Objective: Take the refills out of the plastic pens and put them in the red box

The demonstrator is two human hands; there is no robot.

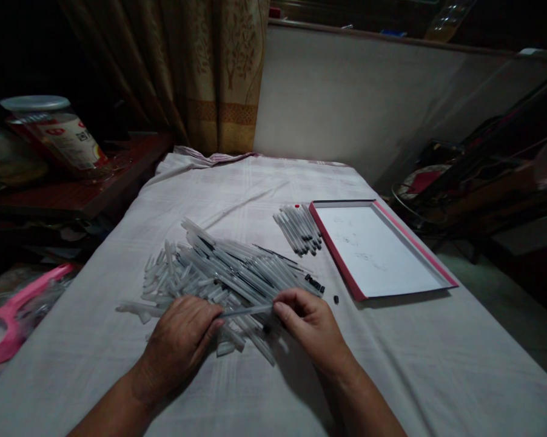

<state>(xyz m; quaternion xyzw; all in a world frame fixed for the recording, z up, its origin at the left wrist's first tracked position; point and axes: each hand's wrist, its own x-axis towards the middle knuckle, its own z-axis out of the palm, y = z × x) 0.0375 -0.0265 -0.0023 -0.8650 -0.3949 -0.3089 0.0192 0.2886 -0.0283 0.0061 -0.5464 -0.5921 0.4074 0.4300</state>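
While two hands (185, 331) (312, 325) hold one tube (248, 311), one tray (338, 254) lies apart.

The left-hand grip (185, 328) and right-hand grip (312, 325) hold a thin translucent plastic tube (247, 311) over heaped clear plastic pieces (237, 267), left of a shallow red-sided white tray (392, 264).

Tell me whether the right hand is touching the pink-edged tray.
Apart: the head view plainly shows pale cloth between the right hand and the pink-edged tray.
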